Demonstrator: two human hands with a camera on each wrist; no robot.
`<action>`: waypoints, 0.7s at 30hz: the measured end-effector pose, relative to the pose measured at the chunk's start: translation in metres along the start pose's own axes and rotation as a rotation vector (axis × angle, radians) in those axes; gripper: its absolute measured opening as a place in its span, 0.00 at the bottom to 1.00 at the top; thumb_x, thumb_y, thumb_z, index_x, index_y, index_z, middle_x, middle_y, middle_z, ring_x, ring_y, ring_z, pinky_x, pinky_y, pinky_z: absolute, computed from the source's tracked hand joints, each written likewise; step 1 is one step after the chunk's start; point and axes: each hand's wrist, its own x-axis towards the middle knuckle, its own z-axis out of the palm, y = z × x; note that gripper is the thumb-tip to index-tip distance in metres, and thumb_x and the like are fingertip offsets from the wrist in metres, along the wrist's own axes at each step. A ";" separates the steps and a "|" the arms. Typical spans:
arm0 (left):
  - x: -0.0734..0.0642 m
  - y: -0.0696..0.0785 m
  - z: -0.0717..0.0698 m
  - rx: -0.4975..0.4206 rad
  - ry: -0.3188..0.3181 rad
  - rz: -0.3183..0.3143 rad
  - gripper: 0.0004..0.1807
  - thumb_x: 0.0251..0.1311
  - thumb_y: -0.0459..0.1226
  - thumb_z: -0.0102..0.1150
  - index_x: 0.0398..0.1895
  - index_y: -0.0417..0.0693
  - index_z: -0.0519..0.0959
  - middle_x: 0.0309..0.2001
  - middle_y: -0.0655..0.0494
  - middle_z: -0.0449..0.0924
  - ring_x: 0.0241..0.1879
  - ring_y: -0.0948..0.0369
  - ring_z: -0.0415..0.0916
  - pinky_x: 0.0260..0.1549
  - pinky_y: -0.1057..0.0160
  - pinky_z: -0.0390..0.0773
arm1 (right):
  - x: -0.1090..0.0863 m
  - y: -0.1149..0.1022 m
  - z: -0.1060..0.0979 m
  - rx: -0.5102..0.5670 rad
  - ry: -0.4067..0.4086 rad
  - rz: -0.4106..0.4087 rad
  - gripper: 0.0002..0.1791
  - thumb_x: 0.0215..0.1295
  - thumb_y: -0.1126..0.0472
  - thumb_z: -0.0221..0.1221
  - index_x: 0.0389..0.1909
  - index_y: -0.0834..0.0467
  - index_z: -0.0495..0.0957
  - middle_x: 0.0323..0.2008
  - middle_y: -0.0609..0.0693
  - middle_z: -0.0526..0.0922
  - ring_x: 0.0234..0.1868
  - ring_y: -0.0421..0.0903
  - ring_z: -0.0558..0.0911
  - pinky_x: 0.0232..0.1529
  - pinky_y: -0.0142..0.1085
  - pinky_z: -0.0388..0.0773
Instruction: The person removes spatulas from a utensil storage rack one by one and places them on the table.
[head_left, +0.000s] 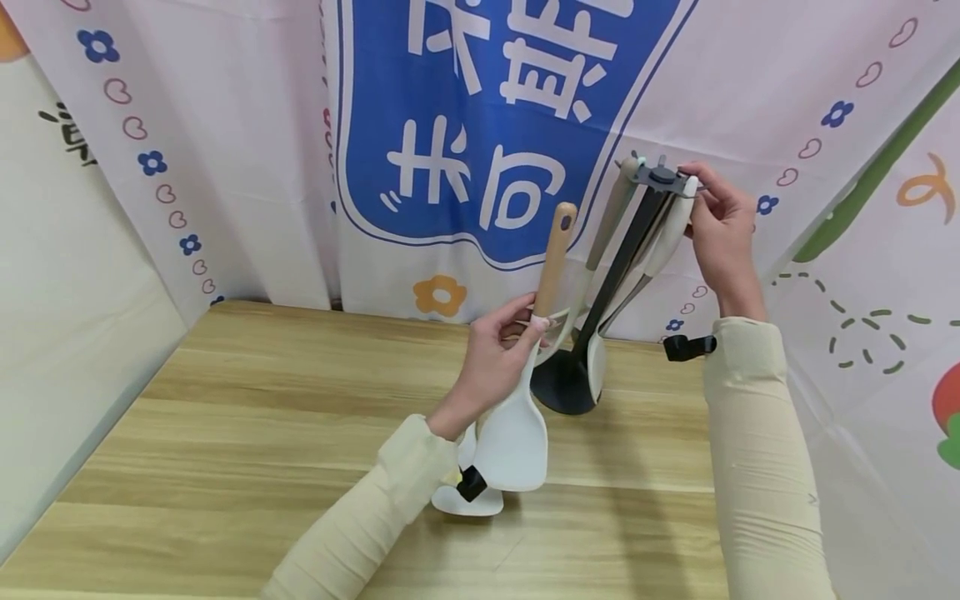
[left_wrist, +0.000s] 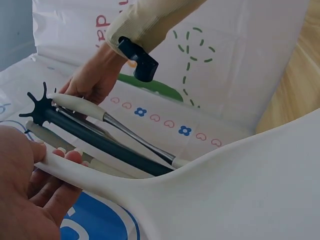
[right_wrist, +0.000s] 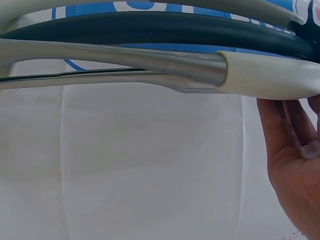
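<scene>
White and broad-bladed, the turner with a tan wooden handle (head_left: 513,446) was held handle-up and tilted above the middle of the wood-grained table (head_left: 262,417). From my remote head view, I saw the bare left hand (head_left: 491,354) gripping it at its neck, thumb and fingers closed just below the wood. Toward the table's back edge, right of centre, I noted the dark grey holder with radiating prongs (head_left: 662,175), raised above the tabletop. Clustered at its prongs were the long-handled black ladle (head_left: 566,383), the beige-handled utensil (head_left: 611,218) and the off-white-handled utensil with a metal shank (head_left: 670,233). The bare right hand (head_left: 723,237) pinched the last of these at its upper end; I could not tell whether its fingers also gripped the holder. Beneath the turner, toward the table's front edge, I observed a smooth white utensil head (head_left: 465,502), partly hidden by the blade and by the small black wrist camera (head_left: 472,483).
</scene>
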 end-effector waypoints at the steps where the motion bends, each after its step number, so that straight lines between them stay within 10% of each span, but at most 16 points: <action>1: 0.000 0.000 -0.001 0.002 0.004 -0.001 0.21 0.69 0.27 0.59 0.64 0.30 0.75 0.43 0.34 0.83 0.34 0.42 0.85 0.36 0.58 0.88 | 0.000 0.000 0.000 0.002 -0.001 -0.001 0.16 0.77 0.66 0.52 0.58 0.56 0.83 0.34 0.47 0.83 0.30 0.41 0.76 0.32 0.24 0.79; 21: -0.003 -0.005 -0.027 0.044 0.038 -0.005 0.20 0.69 0.27 0.60 0.63 0.31 0.76 0.41 0.35 0.84 0.32 0.42 0.85 0.34 0.67 0.85 | -0.002 -0.003 0.002 0.033 -0.006 0.003 0.16 0.77 0.66 0.52 0.56 0.53 0.85 0.36 0.48 0.84 0.32 0.41 0.78 0.33 0.24 0.79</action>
